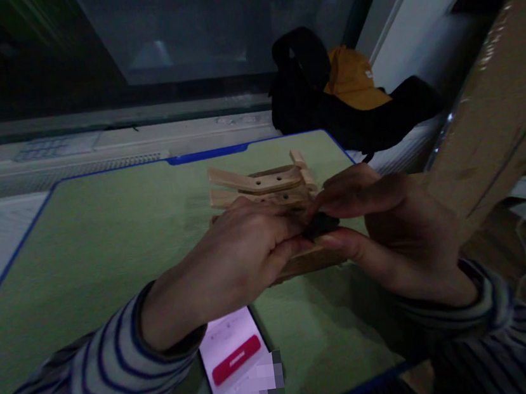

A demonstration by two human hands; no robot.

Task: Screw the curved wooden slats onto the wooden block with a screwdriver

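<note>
Between the fingertips of both hands is a small dark object [322, 224], partly hidden and too dim to identify. My left hand [245, 250] pinches its left side, its wrist passing over the phone. My right hand [391, 226] comes in from the other side, with thumb below and fingers above the dark object. Just beyond and beneath the hands lie wooden pieces: a pale angled strip with two holes [261, 181], a similar strip behind the left knuckles, and a short wooden bar [302, 168] at their right end. A wooden edge [310, 265] shows under my fingers.
A lit phone [237, 353] with a red button on its screen lies near my left forearm on the green table [119, 240], which has a blue rim. Past the far right corner sit a black bag [298, 97] and an orange cap [357, 80]. A cardboard box [494, 92] stands at right.
</note>
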